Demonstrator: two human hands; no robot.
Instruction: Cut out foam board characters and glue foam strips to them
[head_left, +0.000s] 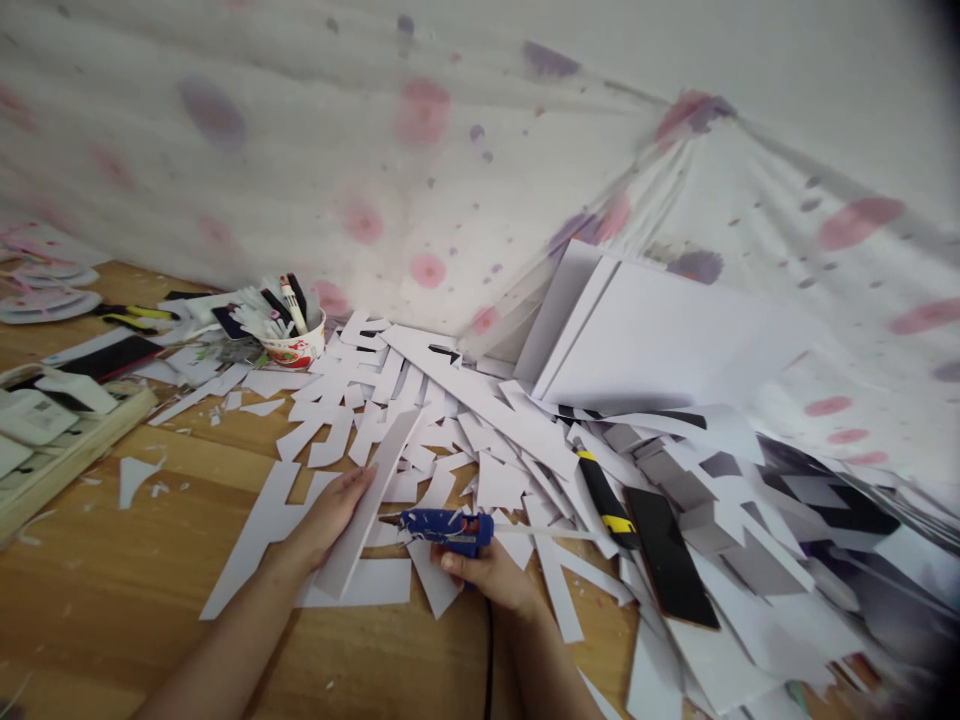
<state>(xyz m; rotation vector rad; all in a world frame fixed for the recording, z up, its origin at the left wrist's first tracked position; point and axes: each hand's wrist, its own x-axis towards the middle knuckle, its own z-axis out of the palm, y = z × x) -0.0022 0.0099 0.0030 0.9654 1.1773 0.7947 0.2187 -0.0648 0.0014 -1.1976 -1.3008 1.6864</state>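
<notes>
A long white strip of card (373,510) stands tilted in my left hand (337,515), its fingers closed along the strip's left side. My right hand (487,572) is wrapped round the handle of a blue hot glue gun (442,528). The gun's nozzle points left, close to the strip's right side; whether they touch I cannot tell. A pale glue stick (551,531) juts from the gun's back, and a black cord (489,660) hangs down from it. Beneath the left wrist lies a larger cut white sheet (251,545) with notches.
White card offcuts cover the wooden surface (187,500). A yellow-and-black cutter (604,500) and a black phone (671,555) lie to the right. A cup of pens (294,345) stands at the back left; folded white boards (645,330) lean against the patterned curtain (420,180).
</notes>
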